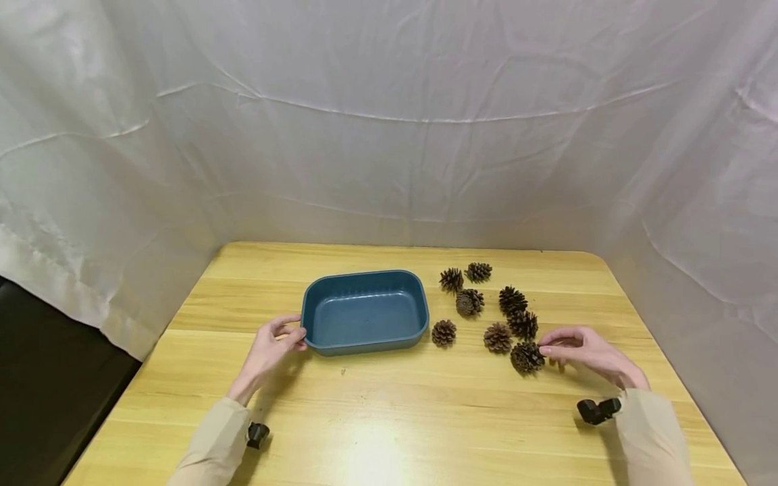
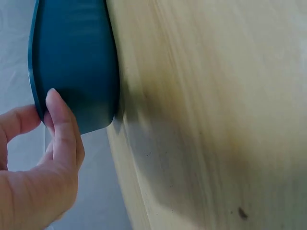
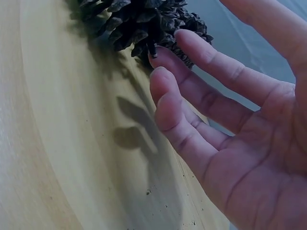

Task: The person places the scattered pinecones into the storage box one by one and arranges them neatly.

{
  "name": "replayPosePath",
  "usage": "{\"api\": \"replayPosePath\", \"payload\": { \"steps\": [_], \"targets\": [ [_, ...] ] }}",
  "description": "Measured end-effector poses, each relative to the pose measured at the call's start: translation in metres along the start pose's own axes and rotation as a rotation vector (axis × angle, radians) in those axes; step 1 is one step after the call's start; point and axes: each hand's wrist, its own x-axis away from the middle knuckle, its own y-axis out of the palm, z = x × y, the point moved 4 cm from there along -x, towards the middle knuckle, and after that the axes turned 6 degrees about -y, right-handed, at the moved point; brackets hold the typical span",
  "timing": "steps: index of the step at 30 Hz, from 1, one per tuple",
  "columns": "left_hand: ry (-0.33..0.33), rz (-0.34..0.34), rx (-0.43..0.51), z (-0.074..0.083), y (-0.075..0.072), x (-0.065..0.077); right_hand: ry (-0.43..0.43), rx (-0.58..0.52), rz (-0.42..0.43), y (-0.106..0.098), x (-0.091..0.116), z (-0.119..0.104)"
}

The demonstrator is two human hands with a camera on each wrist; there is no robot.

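Observation:
A dark blue rectangular plastic basin [image 1: 366,318] with rounded corners stands on the table, nothing inside it. My left hand [image 1: 267,349] pinches its left end; in the left wrist view the fingers [image 2: 60,120] lie against the outer wall and rim. Several brown pine cones lie right of the basin. My right hand [image 1: 589,352] is at the nearest right-hand pine cone [image 1: 527,358], its fingertips right at the scales. In the right wrist view, the fingers [image 3: 225,76] are loosely extended beside a pine cone [image 3: 139,24], not wrapped round it.
One pine cone [image 1: 444,333] lies close to the basin's right side. Others, such as the pine cone [image 1: 478,272] farthest back, spread over the right half of the wooden table [image 1: 389,405]. Pale cloth [image 1: 389,169] hangs behind and beside the table.

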Motion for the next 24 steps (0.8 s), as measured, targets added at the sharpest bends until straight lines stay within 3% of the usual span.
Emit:
{"api": "replayPosePath", "payload": {
  "steps": [9, 24],
  "targets": [
    [-0.041, -0.151, 0.171, -0.0029, -0.0011, 0.0021, -0.024, 0.033, -0.033, 0.0016, -0.0034, 0.002],
    [-0.061, -0.277, 0.125, -0.0064, -0.0031, 0.0086, 0.002, 0.064, -0.083, 0.0062, -0.0065, 0.0017]
  ]
}}
